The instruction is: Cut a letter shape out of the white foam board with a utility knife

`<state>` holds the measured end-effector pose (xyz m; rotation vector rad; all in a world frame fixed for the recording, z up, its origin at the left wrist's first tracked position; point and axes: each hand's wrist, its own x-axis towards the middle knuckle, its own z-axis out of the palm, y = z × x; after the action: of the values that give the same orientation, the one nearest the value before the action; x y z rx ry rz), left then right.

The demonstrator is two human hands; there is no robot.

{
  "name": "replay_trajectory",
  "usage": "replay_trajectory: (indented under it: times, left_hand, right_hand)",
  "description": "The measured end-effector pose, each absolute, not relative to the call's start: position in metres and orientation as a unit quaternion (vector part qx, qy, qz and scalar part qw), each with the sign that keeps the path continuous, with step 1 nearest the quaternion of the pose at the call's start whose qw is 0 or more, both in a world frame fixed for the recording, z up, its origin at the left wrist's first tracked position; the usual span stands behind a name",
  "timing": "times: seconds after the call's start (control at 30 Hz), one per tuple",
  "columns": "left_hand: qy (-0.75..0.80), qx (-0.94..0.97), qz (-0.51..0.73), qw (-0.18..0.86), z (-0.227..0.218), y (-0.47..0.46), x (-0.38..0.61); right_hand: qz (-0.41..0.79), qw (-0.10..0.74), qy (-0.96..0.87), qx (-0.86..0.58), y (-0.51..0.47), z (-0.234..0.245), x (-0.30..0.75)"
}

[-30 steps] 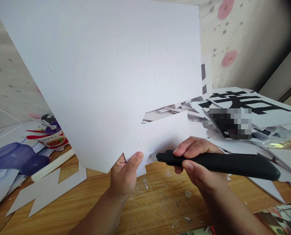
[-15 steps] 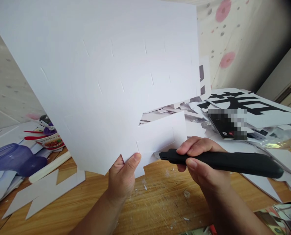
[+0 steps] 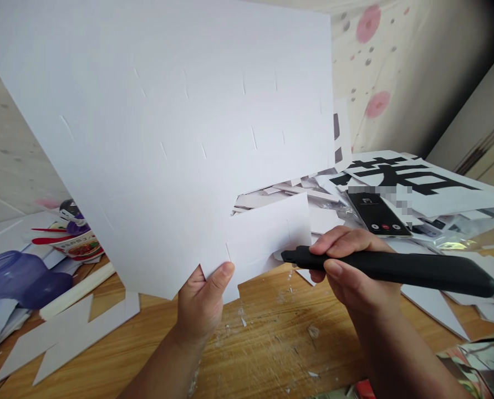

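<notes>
A large white foam board (image 3: 147, 183) stands tilted up before me, marked with several short slits and a cut-out notch on its right side. My left hand (image 3: 205, 299) grips its lower edge, thumb on the near face, the other fingers mostly hidden behind. My right hand (image 3: 358, 266) is closed round a black utility knife (image 3: 421, 271), held roughly level. The knife's short blade (image 3: 278, 255) touches the lower edge of the strip below the notch, near the strip's right end. Beneath, the wooden table (image 3: 280, 338) carries scratches and small white scraps.
A phone (image 3: 377, 213) with its screen lit lies among white offcuts on the right, beside a sheet with large black characters (image 3: 417, 174). To the left are a purple plastic container (image 3: 26, 277), a paper food bowl (image 3: 76, 244), a white roll (image 3: 78, 291) and cut white pieces (image 3: 51, 338).
The knife blade has moved right along the board strip's lower edge, with my right hand. A small white piece now shows below the strip. The whole view has shifted slightly.
</notes>
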<state>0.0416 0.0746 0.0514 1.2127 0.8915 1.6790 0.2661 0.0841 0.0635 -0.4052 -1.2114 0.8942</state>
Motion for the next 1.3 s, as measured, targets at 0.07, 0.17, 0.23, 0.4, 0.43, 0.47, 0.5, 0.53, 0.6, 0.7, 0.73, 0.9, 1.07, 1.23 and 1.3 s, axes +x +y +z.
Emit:
replay_trajectory:
  times: [0.07,0.17,0.23,0.4,0.43,0.47,0.5,0.53,0.6,0.7,0.73,0.9,1.07,1.23,1.3]
  left_hand:
    - [0.366,0.491,0.672,0.417,0.051,0.075,0.041]
    - [0.377,0.498,0.668,0.405,0.05,0.077,0.039]
    - [0.379,0.502,0.665,0.402,0.049,0.078,0.039]
    - [0.389,0.494,0.665,0.404,0.049,0.08,0.038]
    - [0.393,0.494,0.664,0.4,0.049,0.08,0.037]
    - [0.397,0.495,0.664,0.396,0.049,0.081,0.037]
    - [0.4,0.496,0.663,0.393,0.05,0.081,0.036]
    - [0.403,0.496,0.662,0.391,0.051,0.081,0.035]
    - [0.406,0.496,0.66,0.392,0.053,0.082,0.034]
    - [0.411,0.493,0.665,0.38,0.056,0.084,0.032]
    - [0.414,0.489,0.671,0.374,0.057,0.085,0.032]
    - [0.401,0.453,0.7,0.38,0.062,0.093,0.034]
    - [0.395,0.432,0.701,0.407,0.067,0.094,0.035]
    - [0.421,0.4,0.688,0.435,0.071,0.092,0.034]
    - [0.44,0.396,0.666,0.454,0.072,0.092,0.032]
  right_hand:
    - [0.395,0.713,-0.547,-0.191,0.084,0.064,0.265]
    - [0.396,0.721,-0.531,-0.205,0.083,0.065,0.263]
    - [0.403,0.726,-0.514,-0.214,0.082,0.066,0.262]
    - [0.412,0.728,-0.509,-0.202,0.087,0.066,0.269]
    - [0.412,0.725,-0.515,-0.197,0.089,0.066,0.271]
    - [0.412,0.724,-0.518,-0.195,0.091,0.065,0.273]
    - [0.414,0.722,-0.518,-0.196,0.093,0.065,0.275]
    - [0.418,0.722,-0.515,-0.199,0.094,0.065,0.276]
    - [0.431,0.721,-0.505,-0.202,0.096,0.065,0.277]
    - [0.439,0.741,-0.473,-0.188,0.097,0.067,0.28]
    - [0.437,0.758,-0.45,-0.18,0.097,0.069,0.283]
    - [0.392,0.824,-0.37,-0.173,0.1,0.076,0.295]
    - [0.328,0.788,-0.391,-0.346,0.103,0.078,0.288]
    - [0.424,0.636,-0.474,-0.438,0.101,0.078,0.269]
    - [0.421,0.615,-0.484,-0.459,0.101,0.076,0.263]
